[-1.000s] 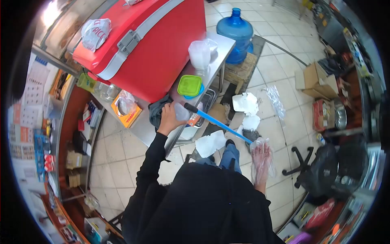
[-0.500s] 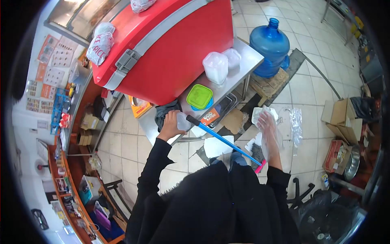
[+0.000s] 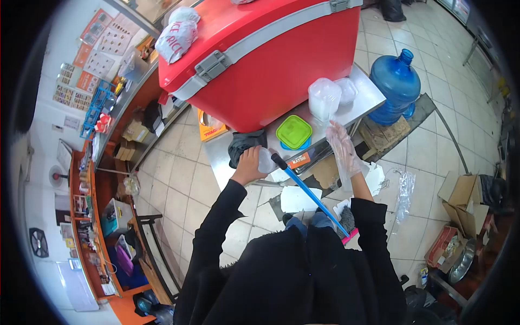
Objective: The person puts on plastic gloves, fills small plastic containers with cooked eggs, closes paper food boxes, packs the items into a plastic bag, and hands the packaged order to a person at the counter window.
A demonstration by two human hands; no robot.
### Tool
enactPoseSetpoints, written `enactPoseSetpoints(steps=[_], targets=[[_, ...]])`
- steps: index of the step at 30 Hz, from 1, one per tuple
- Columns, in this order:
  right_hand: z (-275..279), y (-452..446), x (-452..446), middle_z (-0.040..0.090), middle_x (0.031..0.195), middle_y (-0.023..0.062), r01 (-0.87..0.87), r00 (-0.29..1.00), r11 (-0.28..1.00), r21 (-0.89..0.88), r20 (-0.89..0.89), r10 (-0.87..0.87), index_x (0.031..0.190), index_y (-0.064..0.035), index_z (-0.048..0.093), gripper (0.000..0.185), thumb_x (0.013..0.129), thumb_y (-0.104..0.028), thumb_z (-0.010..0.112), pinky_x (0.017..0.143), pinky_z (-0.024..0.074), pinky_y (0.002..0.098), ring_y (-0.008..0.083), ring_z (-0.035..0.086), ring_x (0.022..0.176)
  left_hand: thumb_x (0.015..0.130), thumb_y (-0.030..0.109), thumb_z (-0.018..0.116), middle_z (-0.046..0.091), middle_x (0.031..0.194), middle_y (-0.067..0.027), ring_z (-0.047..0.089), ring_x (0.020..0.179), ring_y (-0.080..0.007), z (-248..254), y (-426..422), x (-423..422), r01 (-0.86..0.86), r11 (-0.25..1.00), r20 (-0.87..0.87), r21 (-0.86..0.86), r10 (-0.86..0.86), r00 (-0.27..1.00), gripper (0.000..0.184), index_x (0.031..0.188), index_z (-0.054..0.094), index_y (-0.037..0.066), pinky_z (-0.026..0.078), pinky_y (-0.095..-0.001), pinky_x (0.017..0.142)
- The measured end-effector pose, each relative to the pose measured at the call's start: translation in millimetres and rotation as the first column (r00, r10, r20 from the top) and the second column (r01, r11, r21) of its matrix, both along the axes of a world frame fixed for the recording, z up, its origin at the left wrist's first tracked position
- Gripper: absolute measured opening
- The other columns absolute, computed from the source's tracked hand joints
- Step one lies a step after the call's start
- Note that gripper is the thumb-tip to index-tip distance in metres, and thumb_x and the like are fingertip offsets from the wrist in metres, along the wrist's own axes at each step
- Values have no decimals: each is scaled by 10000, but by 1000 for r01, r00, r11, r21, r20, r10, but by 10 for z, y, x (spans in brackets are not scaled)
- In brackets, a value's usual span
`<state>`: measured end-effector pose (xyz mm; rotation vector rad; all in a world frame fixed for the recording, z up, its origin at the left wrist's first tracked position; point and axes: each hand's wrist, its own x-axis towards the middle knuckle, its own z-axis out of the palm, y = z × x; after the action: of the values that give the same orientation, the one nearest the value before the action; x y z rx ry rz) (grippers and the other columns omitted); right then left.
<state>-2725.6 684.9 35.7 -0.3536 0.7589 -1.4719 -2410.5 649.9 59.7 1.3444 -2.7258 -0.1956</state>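
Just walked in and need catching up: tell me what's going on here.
A person's left hand holds a translucent plastic container at the steel table's edge. The right hand, in a clear plastic glove, is close to some whitish plastic tubs; contact is unclear. A red cooler stands on that table.

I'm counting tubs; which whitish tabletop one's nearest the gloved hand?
The tall whitish plastic tub, just beyond the right hand; the shorter whitish plastic tub is farther.

Apparently a food shop: rice-printed packets [image 3: 177, 40], red cooler [image 3: 276, 76].
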Motion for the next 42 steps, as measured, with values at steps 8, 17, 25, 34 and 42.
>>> enactPoseSetpoints(steps=[8,17,25,34,42], targets=[[-176,419,0,442,1056,78,-30,934,999,-34,-356,16,1256,-45,353,512,795,-14,573,803,406,164,56,480,883,437,302,722,438,1033,-152,441,950,-309,-56,129,-9,-26,998,52,-65,29,998,911,1196,339,-26,370,-398,780],[-334,624,89,458,1123,86,-46,971,993,-106,-239,19,1240,-38,380,421,842,-41,518,878,394,207,105,485,983,466,266,726,393,1090,-206,421,978,-378,-20,157,-49,-100,986,79,136,90,993,948,1231,265,-54,368,-420,886],[-206,835,316,500,1085,75,-68,985,998,13,-159,69,1237,-37,394,455,821,-79,576,866,405,217,123,507,955,547,264,734,358,1180,-224,385,1107,-356,-24,225,316,-172,934,-313,313,272,910,938,1257,201,-39,330,-397,943],[844,828,1217,328,1292,178,-369,867,898,-238,-437,240,1343,8,146,902,697,-253,719,933,375,357,260,358,1184,640,114,702,351,1209,-125,396,1119,-213,693,631,-118,243,687,-676,685,474,565,874,1301,133,62,353,-329,920],[1049,785,1253,345,1264,193,-407,823,881,-243,-515,238,1360,-35,130,975,645,-271,749,897,408,386,302,356,1180,588,118,761,298,1261,-138,329,1184,-248,899,735,-146,326,704,-709,630,352,611,995,1326,92,112,353,-403,926]])
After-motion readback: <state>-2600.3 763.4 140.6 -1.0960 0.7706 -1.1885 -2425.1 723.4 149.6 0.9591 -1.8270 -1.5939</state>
